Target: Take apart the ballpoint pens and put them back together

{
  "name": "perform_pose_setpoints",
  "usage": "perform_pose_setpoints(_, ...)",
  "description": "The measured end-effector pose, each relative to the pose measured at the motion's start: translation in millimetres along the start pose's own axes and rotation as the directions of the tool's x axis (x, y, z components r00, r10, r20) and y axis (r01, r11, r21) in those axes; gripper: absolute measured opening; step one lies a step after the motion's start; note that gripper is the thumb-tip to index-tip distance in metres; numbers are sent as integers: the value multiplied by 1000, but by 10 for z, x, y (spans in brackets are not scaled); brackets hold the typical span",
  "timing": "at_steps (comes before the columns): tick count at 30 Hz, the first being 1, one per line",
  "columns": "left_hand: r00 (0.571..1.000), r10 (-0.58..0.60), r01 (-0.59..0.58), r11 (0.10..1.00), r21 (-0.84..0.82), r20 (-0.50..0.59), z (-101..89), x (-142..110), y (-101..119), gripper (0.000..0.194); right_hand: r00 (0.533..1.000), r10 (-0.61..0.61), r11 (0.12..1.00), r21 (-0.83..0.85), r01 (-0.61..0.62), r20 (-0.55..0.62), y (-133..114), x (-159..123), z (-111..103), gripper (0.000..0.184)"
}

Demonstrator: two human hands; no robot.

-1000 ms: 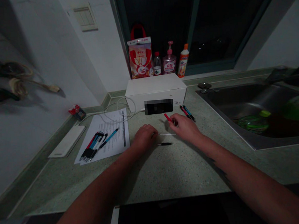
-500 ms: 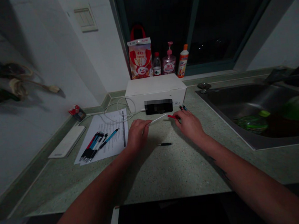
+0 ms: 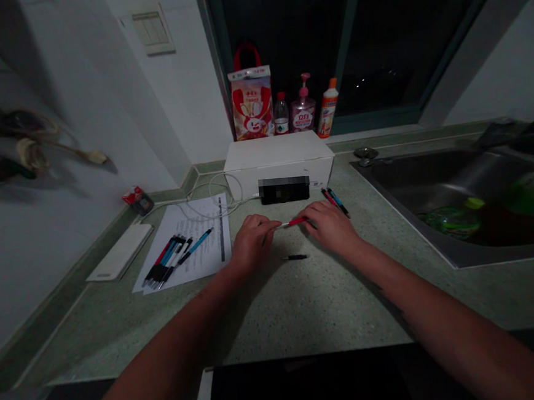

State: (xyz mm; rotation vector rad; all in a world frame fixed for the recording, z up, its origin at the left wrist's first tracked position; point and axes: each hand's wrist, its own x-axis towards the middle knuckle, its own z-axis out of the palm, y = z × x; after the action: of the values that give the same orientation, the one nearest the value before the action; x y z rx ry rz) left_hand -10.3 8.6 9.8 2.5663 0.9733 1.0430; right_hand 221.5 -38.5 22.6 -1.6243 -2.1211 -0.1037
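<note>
My left hand [image 3: 252, 238] pinches a thin white pen refill [image 3: 284, 225] between thumb and fingers. Closed on a red pen barrel [image 3: 297, 220], my right hand [image 3: 329, 225] faces it from the right. The refill's right end meets the barrel's left end, and most of the refill is no longer visible, hidden by the barrel or fingers. A short dark pen part [image 3: 295, 257] lies on the counter just below both hands. Past my right hand, a few pens [image 3: 336, 201] rest beside the white box.
Several pens [image 3: 170, 257] lie on printed sheets [image 3: 206, 254] at left, near a white flat case [image 3: 121, 253]. A phone [image 3: 285, 193] with a cable leans on the white box [image 3: 277, 151]. The steel sink [image 3: 403, 226] is on the right; bottles [image 3: 303, 114] stand behind.
My hands have come closer together and slightly nearer to me. The refill has gone into the red barrel, with only a short piece still showing. The pens beside my right hand show more.
</note>
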Motion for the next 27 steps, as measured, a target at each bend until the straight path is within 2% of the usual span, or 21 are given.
perform_pose_setpoints(3,998,-56,56,993,-107,4,54,-23,18,36,1000,2,999,40,-3,30,-43,-3,22,21)
perform_pose_setpoints(6,992,-127,126,979,-163,9,77,-39,34,58,998,55,994,93,-52,-29,-31,-6,43,30)
perform_pose_setpoints(9,986,32,-7,987,-158,161,67,-51,57,44,980,174,966,206,-153,-91,-2,-3,43,29)
perform_pose_setpoints(11,946,151,-107,981,-162,286,62,-57,80,34,961,259,928,300,-220,-97,2,2,33,18)
perform_pose_setpoints(13,908,209,-161,974,-159,364,68,-60,105,27,949,303,894,370,-251,-87,-6,4,26,15)
perform_pose_setpoints(15,890,232,-186,971,-151,393,82,-59,120,17,949,303,883,398,-247,-84,-12,2,30,19)
perform_pose_setpoints(18,917,169,-125,982,-142,362,103,-62,110,11,957,266,911,354,-210,-116,1,-6,53,21)
perform_pose_setpoints(22,981,-14,51,981,-189,191,85,-75,67,16,975,151,969,217,-114,-163,42,-20,67,22)
perform_pose_setpoints(24,996,-16,36,973,-230,89,48,-76,62,21,987,79,985,164,-56,-137,53,-26,55,26)
perform_pose_setpoints(27,999,45,-46,974,-223,-11,-18,-65,81,25,996,22,996,92,-14,-91,57,-29,36,29)
